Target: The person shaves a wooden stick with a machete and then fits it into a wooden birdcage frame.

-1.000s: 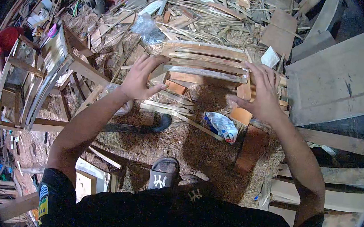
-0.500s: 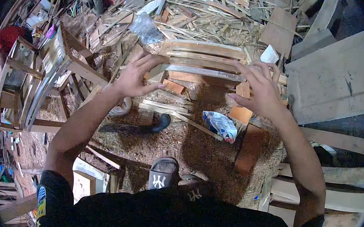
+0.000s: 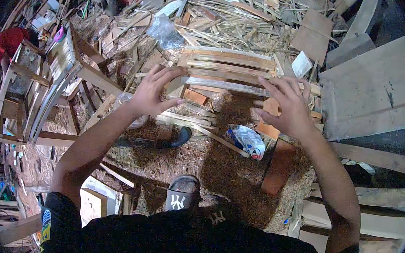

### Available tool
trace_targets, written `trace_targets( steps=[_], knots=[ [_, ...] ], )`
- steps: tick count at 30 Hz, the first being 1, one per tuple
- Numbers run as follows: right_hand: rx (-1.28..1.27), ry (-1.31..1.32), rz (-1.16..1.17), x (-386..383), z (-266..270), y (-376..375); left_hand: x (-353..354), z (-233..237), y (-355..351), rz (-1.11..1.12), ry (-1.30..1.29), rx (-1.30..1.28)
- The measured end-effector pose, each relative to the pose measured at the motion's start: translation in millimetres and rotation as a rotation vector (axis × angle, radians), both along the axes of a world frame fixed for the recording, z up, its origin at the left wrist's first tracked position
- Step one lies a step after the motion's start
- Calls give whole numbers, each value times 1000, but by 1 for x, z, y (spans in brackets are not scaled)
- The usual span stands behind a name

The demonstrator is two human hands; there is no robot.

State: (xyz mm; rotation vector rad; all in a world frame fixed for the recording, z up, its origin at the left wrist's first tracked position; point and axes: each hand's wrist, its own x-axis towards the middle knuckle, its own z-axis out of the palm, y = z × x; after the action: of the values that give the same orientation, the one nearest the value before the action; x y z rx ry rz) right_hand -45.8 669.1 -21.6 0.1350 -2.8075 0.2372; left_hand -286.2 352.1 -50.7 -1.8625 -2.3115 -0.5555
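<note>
My left hand (image 3: 154, 94) is open, thumb stretched apart from the fingers, at the left end of a slatted wooden frame (image 3: 230, 74). At its right end my right hand (image 3: 288, 106) is also open, with spread, slightly curled fingers. Nothing shows between the fingers of either hand. Several slightly curved slats make up the frame, and the nearest pale slat (image 3: 226, 85) spans the gap between my hands. Under the frame's near side lie small orange-brown wood blocks (image 3: 195, 96) and thin wood strips (image 3: 188, 120).
A blue-and-white plastic packet (image 3: 248, 141) and a reddish board (image 3: 278, 168) lie on the sawdust floor. Wooden chair frames (image 3: 59, 82) stand left, near a person in red (image 3: 11, 44). Scrap wood (image 3: 223, 20) is heaped behind. A large panel (image 3: 379, 86) leans at right.
The whole view has shifted slightly. Both hands keep nearly the same open pose over the frame's ends.
</note>
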Motion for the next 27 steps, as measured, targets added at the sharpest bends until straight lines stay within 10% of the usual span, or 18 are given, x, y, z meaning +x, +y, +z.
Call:
trace_targets(
  steps=[6, 12, 19, 25, 27],
  knots=[
    [15, 28, -25, -2, -4, 2, -12, -3, 3, -22, -188, 164],
    [18, 46, -13, -1, -4, -2, -40, -31, 27, 616, -1013, 208],
    [-9, 11, -11, 5, 1, -4, -31, -21, 50, 657, -1613, 240],
    [-645, 135, -409, -20, -31, 34, -39, -28, 52, 683, -1684, 273],
    [-946, -211, -573, -31, -35, 47, -47, -34, 47, 656, -1653, 229]
  ],
)
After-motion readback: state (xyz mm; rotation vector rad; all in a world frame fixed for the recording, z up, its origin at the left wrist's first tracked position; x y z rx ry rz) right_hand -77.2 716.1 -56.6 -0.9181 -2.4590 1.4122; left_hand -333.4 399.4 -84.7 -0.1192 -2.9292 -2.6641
